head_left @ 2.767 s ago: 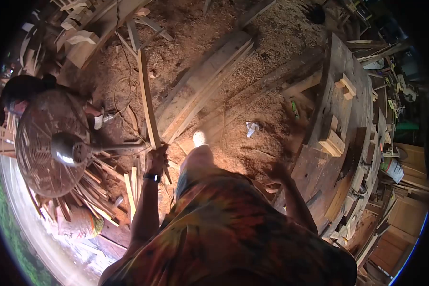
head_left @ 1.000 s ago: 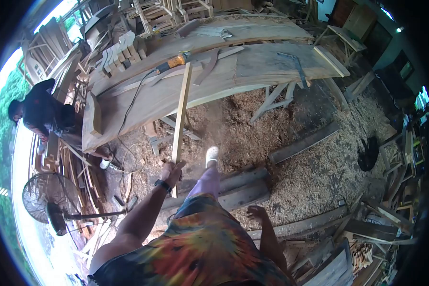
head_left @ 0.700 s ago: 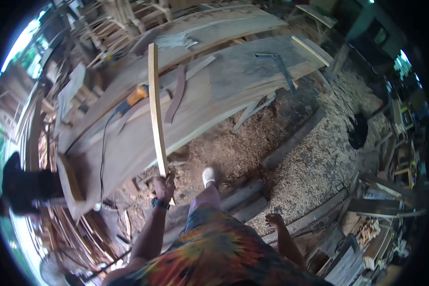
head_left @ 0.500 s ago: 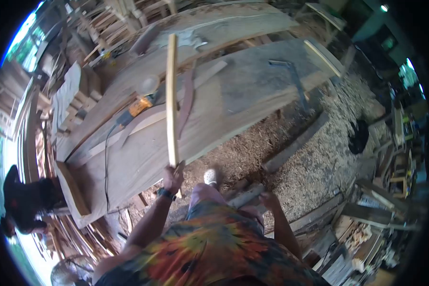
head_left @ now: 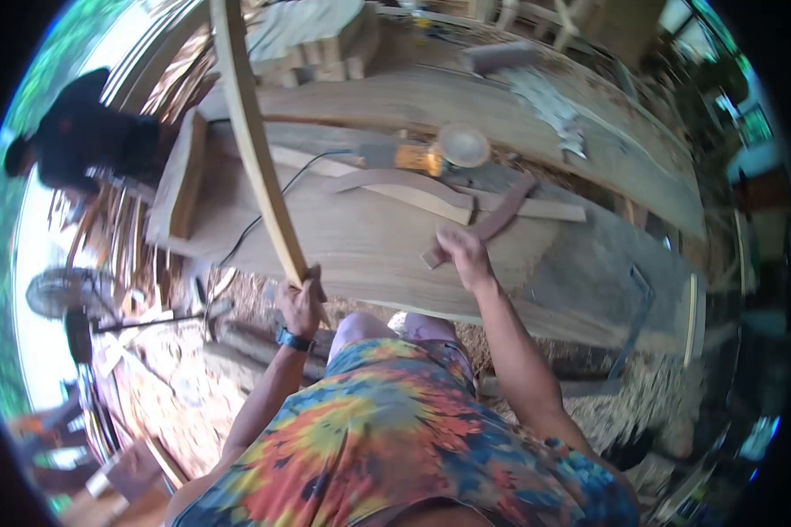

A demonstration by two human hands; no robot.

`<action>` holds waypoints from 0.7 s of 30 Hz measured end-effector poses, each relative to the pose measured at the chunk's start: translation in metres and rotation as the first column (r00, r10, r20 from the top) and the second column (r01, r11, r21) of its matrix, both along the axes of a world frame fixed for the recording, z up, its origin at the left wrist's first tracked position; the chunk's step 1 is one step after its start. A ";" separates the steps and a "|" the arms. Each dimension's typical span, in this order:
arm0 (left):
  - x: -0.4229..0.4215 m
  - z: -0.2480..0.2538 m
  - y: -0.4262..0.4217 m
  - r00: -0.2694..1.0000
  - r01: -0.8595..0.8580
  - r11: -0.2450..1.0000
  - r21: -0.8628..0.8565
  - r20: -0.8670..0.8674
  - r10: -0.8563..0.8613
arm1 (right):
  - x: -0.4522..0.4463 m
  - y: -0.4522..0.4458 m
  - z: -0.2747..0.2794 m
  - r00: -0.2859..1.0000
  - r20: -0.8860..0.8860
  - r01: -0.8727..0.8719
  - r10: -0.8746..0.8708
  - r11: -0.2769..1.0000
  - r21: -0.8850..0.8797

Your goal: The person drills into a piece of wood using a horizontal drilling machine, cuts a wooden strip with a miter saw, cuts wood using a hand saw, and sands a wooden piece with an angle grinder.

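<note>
My left hand (head_left: 301, 303) is closed around the lower end of a long, pale wooden strip (head_left: 259, 158), which rises at a slant past the top of the view. Over the workbench, my right hand (head_left: 466, 256) has its fingers curled on the near end of a dark, curved wooden piece (head_left: 503, 213). That piece lies across a flat light strip (head_left: 549, 209). Beside it rests another curved wooden piece (head_left: 404, 183), dark at one end and pale at the other. An orange power sander (head_left: 417, 158) with a round disc lies just behind them.
A broad wooden slab (head_left: 351, 263) forms the work surface, with a metal square (head_left: 643, 307) at its right. A black cord (head_left: 242, 239) runs off its front edge. Left are a bent-over person (head_left: 97, 132) and a standing fan (head_left: 66, 294). Shavings and logs cover the floor.
The view has turned leftward. My right hand has gone from beside my body to the dark curved piece on the bench. My left hand still holds the long strip.
</note>
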State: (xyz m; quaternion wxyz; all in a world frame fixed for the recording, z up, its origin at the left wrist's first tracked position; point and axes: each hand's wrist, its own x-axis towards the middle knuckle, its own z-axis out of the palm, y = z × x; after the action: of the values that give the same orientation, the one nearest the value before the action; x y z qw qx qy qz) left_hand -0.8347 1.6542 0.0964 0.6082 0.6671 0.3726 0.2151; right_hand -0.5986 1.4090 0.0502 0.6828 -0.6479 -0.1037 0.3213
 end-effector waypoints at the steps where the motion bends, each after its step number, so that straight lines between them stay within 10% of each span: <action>1: -0.019 0.002 0.006 0.995 -0.054 0.992 0.112 -0.076 0.063 | 0.016 0.039 0.003 0.969 -0.246 0.062 -0.028 0.989 0.130; 6: -0.105 0.004 -0.018 0.858 -0.501 0.851 0.159 -0.035 0.512 | 0.128 0.176 -0.079 0.726 -0.688 0.238 0.025 0.929 0.284; 8: -0.143 0.005 -0.044 0.745 -0.650 0.747 0.138 -0.077 0.663 | 0.151 0.200 -0.076 0.578 -0.769 0.449 -0.272 0.894 0.021; 13: -0.191 -0.019 -0.124 0.532 -0.843 0.530 0.091 -0.003 0.847 | 0.156 0.209 0.024 0.284 -0.685 0.364 -0.671 0.737 -0.570; 21: -0.150 0.004 -0.184 0.347 -0.932 0.346 -0.106 0.011 0.938 | 0.128 0.215 0.032 0.373 -0.566 0.587 -0.736 0.659 -0.470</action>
State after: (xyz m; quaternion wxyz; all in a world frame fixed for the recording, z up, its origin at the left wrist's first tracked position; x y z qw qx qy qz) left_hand -0.9847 1.4699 0.1002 0.4157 0.3022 0.6736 0.5312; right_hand -0.4705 1.6239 0.0825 0.6698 -0.5146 0.4719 0.2527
